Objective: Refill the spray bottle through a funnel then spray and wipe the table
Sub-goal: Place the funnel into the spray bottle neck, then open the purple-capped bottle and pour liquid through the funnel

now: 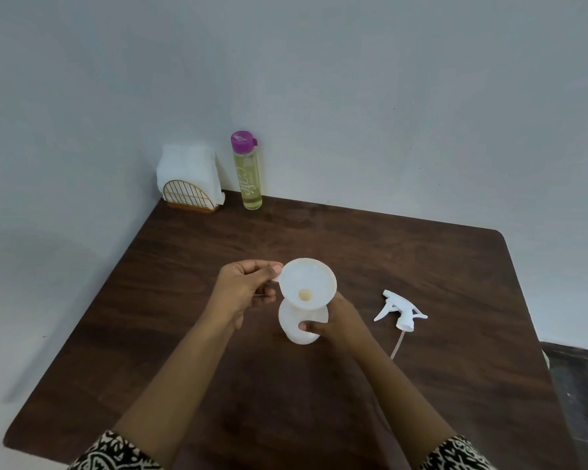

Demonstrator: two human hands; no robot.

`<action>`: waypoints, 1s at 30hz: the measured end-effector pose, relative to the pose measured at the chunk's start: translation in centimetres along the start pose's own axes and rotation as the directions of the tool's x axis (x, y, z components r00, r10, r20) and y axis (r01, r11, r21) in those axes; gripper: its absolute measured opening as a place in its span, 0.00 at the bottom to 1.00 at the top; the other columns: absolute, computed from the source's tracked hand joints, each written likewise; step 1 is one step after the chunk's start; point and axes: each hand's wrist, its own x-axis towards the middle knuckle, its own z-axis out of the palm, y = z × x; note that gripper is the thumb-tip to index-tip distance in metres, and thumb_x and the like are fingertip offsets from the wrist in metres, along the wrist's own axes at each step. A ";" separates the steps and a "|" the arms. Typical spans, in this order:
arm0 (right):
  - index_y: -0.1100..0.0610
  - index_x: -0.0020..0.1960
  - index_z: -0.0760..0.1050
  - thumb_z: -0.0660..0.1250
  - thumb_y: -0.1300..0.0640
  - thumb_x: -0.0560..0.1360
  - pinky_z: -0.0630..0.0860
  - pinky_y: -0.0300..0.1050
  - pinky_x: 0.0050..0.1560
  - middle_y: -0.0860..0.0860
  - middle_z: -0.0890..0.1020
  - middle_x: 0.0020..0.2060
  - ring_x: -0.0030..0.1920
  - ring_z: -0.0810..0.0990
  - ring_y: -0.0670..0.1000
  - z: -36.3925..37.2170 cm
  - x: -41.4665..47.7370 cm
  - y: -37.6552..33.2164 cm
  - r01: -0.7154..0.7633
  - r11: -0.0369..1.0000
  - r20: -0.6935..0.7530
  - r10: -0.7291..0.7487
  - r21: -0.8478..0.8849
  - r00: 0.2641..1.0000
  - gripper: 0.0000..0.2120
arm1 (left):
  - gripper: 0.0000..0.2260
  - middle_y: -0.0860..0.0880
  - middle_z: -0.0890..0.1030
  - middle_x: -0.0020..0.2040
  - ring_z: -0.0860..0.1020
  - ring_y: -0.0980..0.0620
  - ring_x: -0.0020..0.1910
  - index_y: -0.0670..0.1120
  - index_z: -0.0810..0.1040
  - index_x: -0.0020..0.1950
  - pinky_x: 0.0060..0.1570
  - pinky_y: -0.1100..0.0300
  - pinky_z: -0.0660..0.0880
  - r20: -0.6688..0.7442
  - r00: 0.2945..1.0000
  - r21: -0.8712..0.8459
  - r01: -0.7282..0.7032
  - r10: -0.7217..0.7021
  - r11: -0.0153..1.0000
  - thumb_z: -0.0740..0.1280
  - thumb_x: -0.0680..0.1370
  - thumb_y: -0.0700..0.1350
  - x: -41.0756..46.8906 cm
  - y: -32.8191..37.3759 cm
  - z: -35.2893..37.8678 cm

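L hand [248,290] pinches funnel [308,283] tab, funnel sits in bottle [301,325]; R hand [336,320] grips bottle; sprayer [399,312] lies beside on table [421,266].

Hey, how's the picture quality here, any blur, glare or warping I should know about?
Head view: soft, even light, no hard glare; wide-angle lens bends the table edges; the white funnel and spray bottle look washed out, edges slightly soft; faint shadow on the left wall.
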 end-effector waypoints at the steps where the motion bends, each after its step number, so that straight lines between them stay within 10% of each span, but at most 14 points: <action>1: 0.48 0.68 0.68 0.76 0.46 0.63 0.73 0.51 0.63 0.46 0.74 0.64 0.63 0.73 0.48 0.3 -0.1 0.1 -0.002 1.000 0.001 0.002 -0.007 1.000 0.36 | 0.02 0.48 0.81 0.30 0.77 0.55 0.28 0.44 0.84 0.45 0.32 0.60 0.78 -0.003 1.000 0.009 -0.003 0.003 1.000 0.72 0.74 0.41 0.0 0.1 -0.1; 8: 0.43 0.70 0.62 0.76 0.44 0.62 0.69 0.51 0.66 0.44 0.70 0.67 0.67 0.69 0.48 -2.0 0.2 0.6 0.022 0.993 0.127 -0.008 -0.114 0.992 0.40 | 0.06 0.49 0.81 0.31 0.77 0.53 0.28 0.44 0.84 0.45 0.34 0.57 0.78 -0.008 1.000 0.016 0.010 -0.010 1.000 0.73 0.73 0.46 -0.1 0.0 -0.4; 14: 0.52 0.67 0.71 0.72 0.56 0.71 0.68 0.46 0.64 0.50 0.76 0.63 0.65 0.73 0.52 -9.3 3.3 -2.9 0.008 0.955 -0.149 -0.055 -0.296 0.987 0.25 | 0.13 0.50 0.84 0.44 0.81 0.51 0.43 0.48 0.83 0.48 0.43 0.54 0.76 -0.249 0.965 0.211 -0.029 0.082 0.977 0.67 0.76 0.57 3.1 -3.0 -2.5; 17: 0.54 0.63 0.73 0.69 0.55 0.74 0.70 0.46 0.61 0.50 0.79 0.59 0.60 0.77 0.50 -11.0 8.0 -8.6 0.104 0.946 -0.221 -0.178 -0.308 0.959 0.19 | 0.25 0.45 0.71 0.70 0.68 0.44 0.69 0.53 0.71 0.70 0.65 0.46 0.69 -0.193 0.978 0.764 0.101 0.076 0.637 0.68 0.75 0.59 6.8 -6.4 -4.5; 20: 0.54 0.64 0.71 0.69 0.54 0.74 0.71 0.47 0.58 0.53 0.78 0.59 0.58 0.77 0.54 -10.5 14.7 -14.5 0.240 0.844 -0.106 -0.327 -0.480 0.939 0.20 | 0.41 0.46 0.45 0.80 0.45 0.41 0.78 0.59 0.52 0.78 0.72 0.36 0.50 -0.115 0.992 0.920 0.124 -0.045 0.372 0.68 0.70 0.66 9.4 -8.1 -5.2; 30: 0.55 0.70 0.64 0.71 0.54 0.71 0.73 0.52 0.56 0.57 0.72 0.61 0.61 0.74 0.60 -4.0 28.9 -22.5 0.328 0.576 0.171 -0.310 -0.749 0.935 0.30 | 0.47 0.51 0.31 0.77 0.33 0.43 0.76 0.66 0.38 0.76 0.68 0.29 0.42 -0.064 0.991 0.936 0.101 -0.117 0.337 0.64 0.67 0.73 12.0 -9.8 -6.2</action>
